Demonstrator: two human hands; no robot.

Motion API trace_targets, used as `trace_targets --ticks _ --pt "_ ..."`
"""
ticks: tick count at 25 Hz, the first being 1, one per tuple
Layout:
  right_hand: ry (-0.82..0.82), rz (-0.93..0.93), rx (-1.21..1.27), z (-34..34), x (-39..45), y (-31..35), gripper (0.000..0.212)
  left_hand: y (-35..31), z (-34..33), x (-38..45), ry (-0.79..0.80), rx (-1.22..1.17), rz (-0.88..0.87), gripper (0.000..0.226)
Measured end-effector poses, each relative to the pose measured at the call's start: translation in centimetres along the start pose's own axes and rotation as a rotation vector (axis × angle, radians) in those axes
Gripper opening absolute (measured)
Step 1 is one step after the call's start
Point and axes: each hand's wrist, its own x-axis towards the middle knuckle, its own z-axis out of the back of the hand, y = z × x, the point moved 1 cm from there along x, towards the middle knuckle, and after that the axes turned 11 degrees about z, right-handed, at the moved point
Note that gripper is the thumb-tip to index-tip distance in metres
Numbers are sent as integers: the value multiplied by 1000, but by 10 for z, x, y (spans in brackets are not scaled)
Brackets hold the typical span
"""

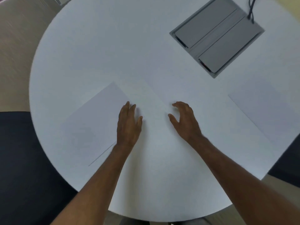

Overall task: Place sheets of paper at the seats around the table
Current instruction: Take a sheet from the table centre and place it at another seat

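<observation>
Three paper sheets (95, 117) on table (100, 46); left hand (129, 125) and right hand (185, 120) released.

No readable text, labels or numbers on sheets, table or panel.

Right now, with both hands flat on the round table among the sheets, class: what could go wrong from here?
1. The sheet at the right seems to overhang the table edge; a brush could tip it off.
2. White paper on a white top is hard to see: the left hand lies partly on the left sheet and might drag it askew.
3. A sheet slid forward by the right hand could ride onto the grey cable hatch.
</observation>
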Motion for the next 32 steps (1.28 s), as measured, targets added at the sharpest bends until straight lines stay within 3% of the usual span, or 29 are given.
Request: trace_targets --ticks 10,16,32 --pt "-70 -116 3 71 94 -85 56 -103 -78 46 13 60 -39 58" --pt "-29 -178 -28 78 120 -106 62 -112 -98 51 18 219 -81 56" --pt "-12 -301 104 77 135 -105 46 -118 -96 48 47 270 -74 56"
